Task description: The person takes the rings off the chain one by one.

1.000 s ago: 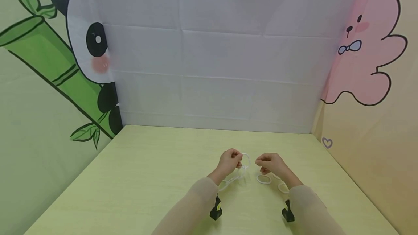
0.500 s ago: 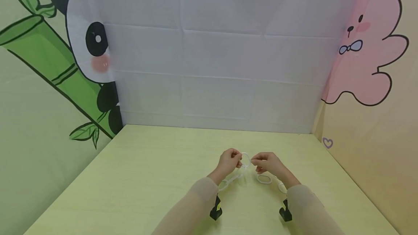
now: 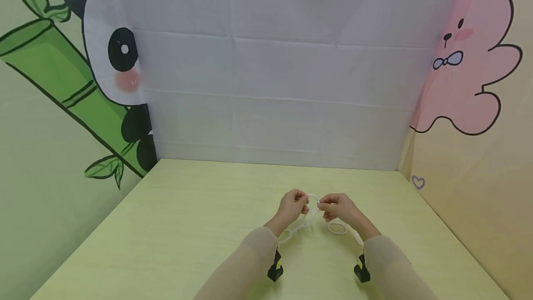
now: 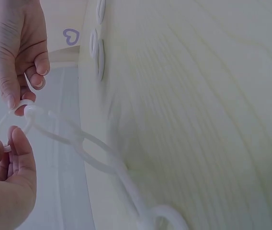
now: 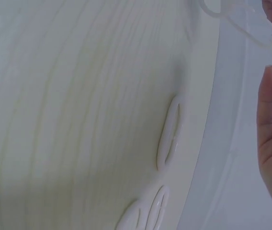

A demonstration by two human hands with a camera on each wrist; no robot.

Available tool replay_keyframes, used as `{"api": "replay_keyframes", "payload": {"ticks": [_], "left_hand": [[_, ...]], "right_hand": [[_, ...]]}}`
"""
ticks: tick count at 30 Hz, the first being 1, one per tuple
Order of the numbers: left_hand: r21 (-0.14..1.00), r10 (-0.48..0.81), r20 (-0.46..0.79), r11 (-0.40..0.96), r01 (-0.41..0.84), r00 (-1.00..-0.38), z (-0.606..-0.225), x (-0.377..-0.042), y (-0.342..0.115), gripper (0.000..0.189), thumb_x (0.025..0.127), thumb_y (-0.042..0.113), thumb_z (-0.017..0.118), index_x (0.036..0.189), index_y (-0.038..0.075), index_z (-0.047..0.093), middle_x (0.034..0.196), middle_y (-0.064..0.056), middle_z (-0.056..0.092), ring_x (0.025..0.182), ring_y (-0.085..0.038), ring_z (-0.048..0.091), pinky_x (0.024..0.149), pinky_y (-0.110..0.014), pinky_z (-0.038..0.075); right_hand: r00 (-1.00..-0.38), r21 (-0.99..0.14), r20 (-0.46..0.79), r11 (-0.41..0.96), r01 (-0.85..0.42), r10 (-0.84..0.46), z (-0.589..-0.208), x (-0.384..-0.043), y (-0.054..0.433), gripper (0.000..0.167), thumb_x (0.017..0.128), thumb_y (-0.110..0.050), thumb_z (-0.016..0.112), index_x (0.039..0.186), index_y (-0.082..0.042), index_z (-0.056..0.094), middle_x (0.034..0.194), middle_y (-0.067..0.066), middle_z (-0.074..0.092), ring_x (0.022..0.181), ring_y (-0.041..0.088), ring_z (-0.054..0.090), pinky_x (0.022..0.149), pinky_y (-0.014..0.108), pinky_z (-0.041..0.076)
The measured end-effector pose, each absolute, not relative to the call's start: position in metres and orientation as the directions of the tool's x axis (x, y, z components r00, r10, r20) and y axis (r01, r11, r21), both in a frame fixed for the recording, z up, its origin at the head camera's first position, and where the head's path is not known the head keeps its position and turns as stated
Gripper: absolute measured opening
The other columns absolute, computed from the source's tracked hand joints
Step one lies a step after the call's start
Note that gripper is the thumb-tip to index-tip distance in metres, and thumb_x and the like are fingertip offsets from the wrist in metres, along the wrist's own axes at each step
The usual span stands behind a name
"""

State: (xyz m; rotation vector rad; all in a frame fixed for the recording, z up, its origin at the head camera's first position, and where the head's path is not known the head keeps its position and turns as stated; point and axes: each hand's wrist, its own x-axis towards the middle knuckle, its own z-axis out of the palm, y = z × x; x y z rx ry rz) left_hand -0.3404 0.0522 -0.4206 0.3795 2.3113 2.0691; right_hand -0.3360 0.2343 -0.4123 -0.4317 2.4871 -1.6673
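Both hands are raised above the table around one white oval chain link (image 3: 313, 195). My left hand (image 3: 293, 203) pinches its left side between thumb and fingertips. On the opposite side, my right hand (image 3: 340, 208) grips the link's edge with thumb and forefinger, as the left wrist view also shows. From this link a white chain (image 4: 132, 191) of several joined links hangs down toward the table, below the left hand. A loose white link (image 5: 162, 148) lies flat under the right hand. The fingertips of the right hand are partly cut off in the right wrist view.
More loose white links (image 5: 155, 211) lie near the right wrist, partly hidden by it in the head view. The pale yellow table (image 3: 200, 207) meets a white cloth backdrop (image 3: 275, 119) behind and printed side walls. Black wrist mounts (image 3: 275, 270) hang under both sleeves.
My right hand has moved left, from apart to the link's right edge, and now pinches it. The left hand has stayed in place with its grip on the link.
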Motion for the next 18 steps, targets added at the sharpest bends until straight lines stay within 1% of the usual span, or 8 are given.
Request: {"api": "replay_keyframes", "payload": {"ticks": [1,5,8,14,18], "left_hand": [[0.981,0.190,0.151,0.091,0.171,-0.970,-0.421,-0.341,0.053,0.010,0.094,0.006,0.052,0.093,-0.003,0.055,0.084,-0.012,0.059,0.061,-0.010,0.057,0.060,-0.024,0.052],[0.981,0.198,0.162,0.075,0.180,-0.967,-0.421,-0.341,0.054,0.011,0.094,0.007,0.052,0.094,-0.004,0.055,0.084,-0.010,0.058,0.062,-0.010,0.057,0.061,-0.025,0.053],[0.981,0.212,0.168,0.064,0.186,-0.963,-0.421,-0.341,0.053,0.012,0.094,0.008,0.053,0.095,-0.004,0.055,0.084,-0.009,0.058,0.062,-0.011,0.057,0.061,-0.026,0.053],[0.978,0.251,0.163,0.083,0.189,-0.954,-0.420,-0.342,0.052,0.017,0.095,0.014,0.054,0.097,-0.003,0.055,0.090,-0.014,0.058,0.062,-0.012,0.057,0.061,-0.026,0.053],[0.977,0.309,0.111,0.139,0.160,-0.945,-0.421,-0.341,0.053,0.022,0.095,0.020,0.054,0.099,-0.001,0.057,0.088,-0.010,0.059,0.064,-0.012,0.057,0.062,-0.027,0.053]], "right_hand": [[-0.952,-0.919,0.065,0.352,-0.174,-0.300,-0.412,-0.336,0.235,0.030,0.090,-0.016,0.062,0.101,0.011,0.059,0.088,0.024,0.058,0.064,0.019,0.059,0.062,0.035,0.054],[-0.944,-0.912,0.084,0.357,-0.202,-0.319,-0.396,-0.324,0.231,0.021,0.091,-0.010,0.059,0.097,0.010,0.060,0.079,0.014,0.058,0.068,0.029,0.060,0.065,0.041,0.054],[-0.940,-0.910,0.089,0.357,-0.211,-0.330,-0.393,-0.322,0.231,0.020,0.091,-0.006,0.057,0.097,0.012,0.059,0.075,0.006,0.058,0.069,0.033,0.060,0.066,0.044,0.053],[-0.943,-0.911,0.092,0.354,-0.210,-0.321,-0.407,-0.336,0.238,0.026,0.091,-0.014,0.061,0.099,0.010,0.060,0.077,0.013,0.060,0.066,0.022,0.060,0.062,0.036,0.054],[-0.941,-0.911,0.100,0.351,-0.217,-0.323,-0.406,-0.337,0.237,0.028,0.090,-0.017,0.062,0.099,0.009,0.060,0.080,0.015,0.060,0.065,0.020,0.060,0.062,0.035,0.054]]}}
